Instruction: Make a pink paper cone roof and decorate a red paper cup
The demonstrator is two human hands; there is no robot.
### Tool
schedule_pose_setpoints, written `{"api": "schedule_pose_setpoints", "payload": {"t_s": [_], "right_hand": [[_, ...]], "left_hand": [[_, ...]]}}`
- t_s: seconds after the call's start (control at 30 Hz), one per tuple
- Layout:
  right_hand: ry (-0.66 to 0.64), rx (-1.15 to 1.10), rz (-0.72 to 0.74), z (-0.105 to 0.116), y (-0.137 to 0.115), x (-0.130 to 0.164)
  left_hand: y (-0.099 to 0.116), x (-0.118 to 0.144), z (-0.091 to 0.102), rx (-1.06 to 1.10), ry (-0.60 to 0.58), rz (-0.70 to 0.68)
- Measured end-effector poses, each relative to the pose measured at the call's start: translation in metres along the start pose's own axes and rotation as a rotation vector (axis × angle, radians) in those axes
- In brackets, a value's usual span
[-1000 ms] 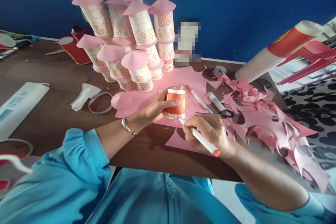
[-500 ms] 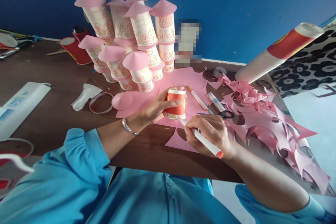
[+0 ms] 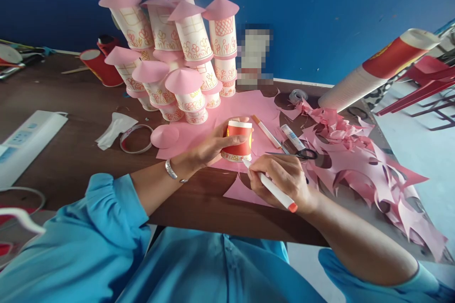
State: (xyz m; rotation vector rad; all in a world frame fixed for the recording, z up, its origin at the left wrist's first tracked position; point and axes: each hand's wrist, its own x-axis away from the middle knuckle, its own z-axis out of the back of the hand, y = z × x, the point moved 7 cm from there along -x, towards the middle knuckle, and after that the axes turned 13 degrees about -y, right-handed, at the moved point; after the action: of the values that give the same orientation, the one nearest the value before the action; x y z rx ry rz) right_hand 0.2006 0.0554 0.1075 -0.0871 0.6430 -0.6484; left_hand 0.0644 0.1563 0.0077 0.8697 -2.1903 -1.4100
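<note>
Drawing on a small red and white paper cup (image 3: 239,144), by the look of it: marker (image 3: 273,191) tip laid against the lower rim on the near right side, where a band of pattern already shows. Cup upside down on the pink paper sheet (image 3: 256,104), near the front edge of the brown table (image 3: 88,151), just ahead of the body.

Left hand (image 3: 213,144) wrapped round the cup from the left, thumb across the near face, fingers curled behind, wrist low over the sheet and forearm angled in from the lower left. Right hand (image 3: 284,180) closed on the marker in a writing grip, heel resting on the table edge, orange-capped end pointing back toward the elbow.

For a further stroke, probably: a firm hold on the cup, a small turn to bring bare wall under the tip, light pressure so the thin wall does not dent.

Behind, a cluster of decorated cup towers (image 3: 185,47) with pink cone roofs. To the right, scissors (image 3: 302,154), a glue stick (image 3: 291,136), and a heap of pink paper scraps (image 3: 355,161).
</note>
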Motion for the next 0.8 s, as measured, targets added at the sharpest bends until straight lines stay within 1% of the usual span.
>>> {"api": "schedule_pose_setpoints", "payload": {"t_s": [0.17, 0.43, 0.6, 0.8], "right_hand": [[-0.004, -0.003, 0.008, 0.000, 0.001, 0.000], [-0.008, -0.011, 0.004, -0.001, 0.001, 0.000], [-0.034, -0.022, -0.016, 0.001, 0.000, -0.002], [-0.064, -0.033, -0.028, 0.002, 0.001, -0.004]], "left_hand": [[-0.001, 0.000, 0.001, -0.018, 0.010, 0.009], [0.003, -0.001, -0.004, -0.031, 0.015, 0.009], [0.007, -0.001, -0.006, -0.040, 0.023, 0.013], [0.009, -0.002, -0.008, -0.073, 0.005, -0.004]]}}
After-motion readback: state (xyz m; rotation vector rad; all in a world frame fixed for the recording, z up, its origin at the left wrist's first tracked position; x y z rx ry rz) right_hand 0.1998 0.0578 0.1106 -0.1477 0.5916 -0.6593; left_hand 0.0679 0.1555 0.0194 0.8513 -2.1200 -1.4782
